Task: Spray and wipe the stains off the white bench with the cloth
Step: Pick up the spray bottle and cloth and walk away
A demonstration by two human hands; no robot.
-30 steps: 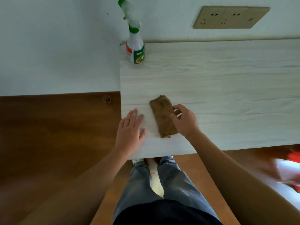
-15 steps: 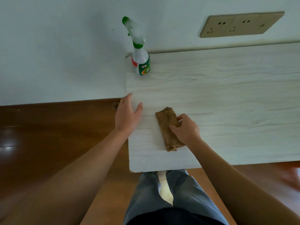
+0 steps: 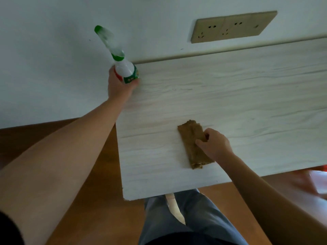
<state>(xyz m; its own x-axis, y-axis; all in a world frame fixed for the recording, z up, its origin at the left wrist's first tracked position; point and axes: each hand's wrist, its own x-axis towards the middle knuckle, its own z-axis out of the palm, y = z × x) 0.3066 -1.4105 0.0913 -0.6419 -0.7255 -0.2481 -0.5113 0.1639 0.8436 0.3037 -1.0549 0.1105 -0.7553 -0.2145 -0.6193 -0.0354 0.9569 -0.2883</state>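
The white wood-grain bench (image 3: pixel 230 96) runs from the middle to the right edge, against the wall. A white spray bottle (image 3: pixel 123 68) with green trim stands at the bench's far left corner. My left hand (image 3: pixel 120 84) is wrapped around the lower body of that bottle. A folded brown cloth (image 3: pixel 191 138) lies flat near the bench's front edge. My right hand (image 3: pixel 214 144) rests on the cloth's right side, fingers curled over its edge. I cannot make out stains on the bench.
A beige socket panel (image 3: pixel 231 26) is set in the pale wall above the bench. Brown wooden floor (image 3: pixel 92 200) lies to the left and below. My legs in grey trousers (image 3: pixel 192 218) stand at the bench's front edge. A blurred red-and-white object (image 3: pixel 318 181) shows at far right.
My left hand left the bench's front left part, moved up along its left edge and took hold of the spray bottle. My right hand stayed on the cloth.
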